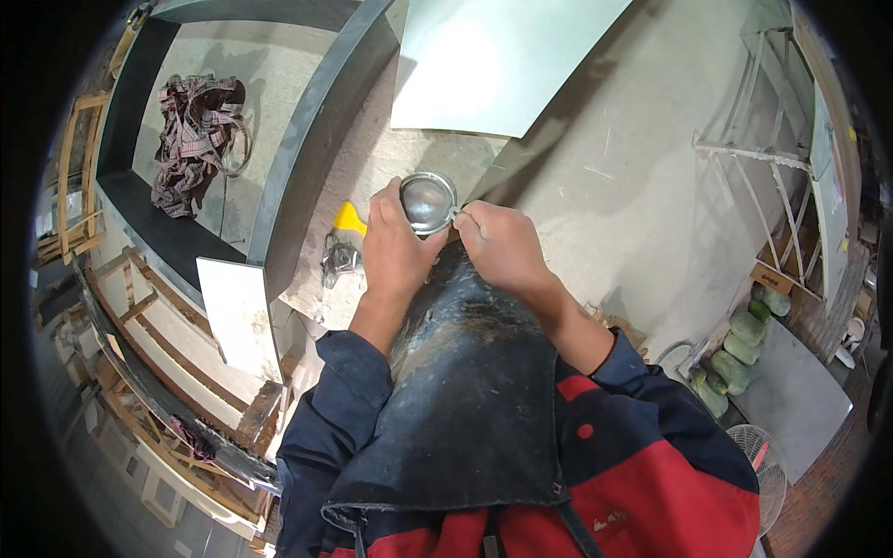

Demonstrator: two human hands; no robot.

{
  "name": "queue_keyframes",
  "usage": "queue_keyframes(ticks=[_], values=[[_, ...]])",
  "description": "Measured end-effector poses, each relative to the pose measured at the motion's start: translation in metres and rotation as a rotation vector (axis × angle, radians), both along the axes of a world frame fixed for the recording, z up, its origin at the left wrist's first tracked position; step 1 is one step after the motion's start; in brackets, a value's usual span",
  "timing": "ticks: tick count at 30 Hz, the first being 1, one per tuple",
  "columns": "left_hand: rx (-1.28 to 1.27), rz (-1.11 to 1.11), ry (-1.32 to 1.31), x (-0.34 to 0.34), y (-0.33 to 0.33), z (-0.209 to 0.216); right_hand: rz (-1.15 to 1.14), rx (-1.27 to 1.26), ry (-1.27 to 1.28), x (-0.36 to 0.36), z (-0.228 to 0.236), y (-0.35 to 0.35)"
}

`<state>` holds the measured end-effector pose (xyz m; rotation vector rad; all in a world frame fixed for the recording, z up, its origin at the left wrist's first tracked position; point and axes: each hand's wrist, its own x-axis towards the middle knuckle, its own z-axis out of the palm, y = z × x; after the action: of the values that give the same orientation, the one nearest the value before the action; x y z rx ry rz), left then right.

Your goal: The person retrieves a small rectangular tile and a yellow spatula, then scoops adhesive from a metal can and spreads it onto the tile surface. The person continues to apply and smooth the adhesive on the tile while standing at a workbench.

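One round, silver-coloured metal piece with a thick shiny rim (427,203) is getting all the attention, sitting right between the person's bare left hand (392,244) and bare right hand (507,249). So it's lying to the right of the left fingers and to the left of the right ones, and both hands are touching it, so neither is really nearer. Left fingers are curling round the left and lower rim, holding it; right thumb and finger are closing in a tight pinch at a little lug on its right side. No long axis to speak of, since it's round, and the hollow-looking face is pointing up at the camera. The whole thing is being held up just beyond the top of a worn, black, leathery apron (456,409).

Writing-wise, not much is showing: a bit of pale script is running across the red-and-navy cloth jacket (656,502), and dark print is showing on a brown cardboard box (771,278). Nobody's spotting a label on the metal piece from here.
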<state>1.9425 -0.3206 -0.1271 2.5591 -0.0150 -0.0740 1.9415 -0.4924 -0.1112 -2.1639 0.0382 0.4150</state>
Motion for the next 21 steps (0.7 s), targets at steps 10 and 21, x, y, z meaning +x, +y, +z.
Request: queue_keyframes(ticks=[10,21], values=[[-0.002,0.000,0.018,-0.004,-0.001,-0.002,-0.086,0.277,0.049,-0.007,-0.019,-0.003],[0.075,-0.003,0.005,0.000,0.001,-0.001,-0.026,0.373,-0.046,-0.006,-0.052,0.001]])
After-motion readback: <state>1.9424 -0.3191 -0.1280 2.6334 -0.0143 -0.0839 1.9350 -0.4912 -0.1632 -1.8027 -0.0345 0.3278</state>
